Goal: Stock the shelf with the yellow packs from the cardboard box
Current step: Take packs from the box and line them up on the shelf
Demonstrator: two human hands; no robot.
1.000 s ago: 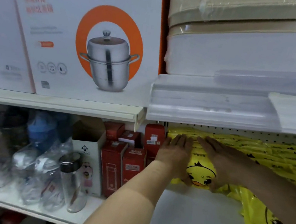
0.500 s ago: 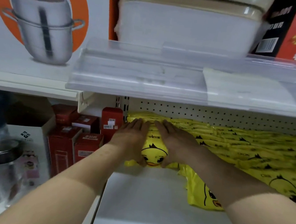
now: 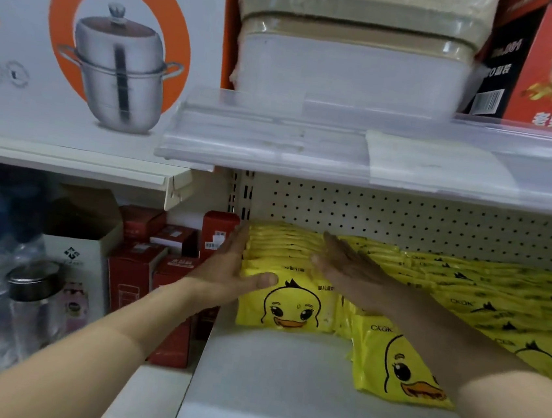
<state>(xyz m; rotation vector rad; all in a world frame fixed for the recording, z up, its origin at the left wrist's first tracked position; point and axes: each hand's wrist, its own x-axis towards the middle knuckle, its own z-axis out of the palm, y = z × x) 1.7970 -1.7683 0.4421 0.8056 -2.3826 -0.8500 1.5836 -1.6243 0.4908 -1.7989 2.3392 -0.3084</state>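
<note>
Packs stand in a row. Left hand and right hand press its sides, fingers straight, probably tidying it.

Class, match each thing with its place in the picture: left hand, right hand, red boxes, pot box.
Things:
1 left hand
2 right hand
3 red boxes
4 pot box

Places:
A on the upper shelf
B against the left side of the leftmost row of packs
C against that row's right side
D next bay, left of the packs

Pairs: 1-B, 2-C, 3-D, 4-A
</note>
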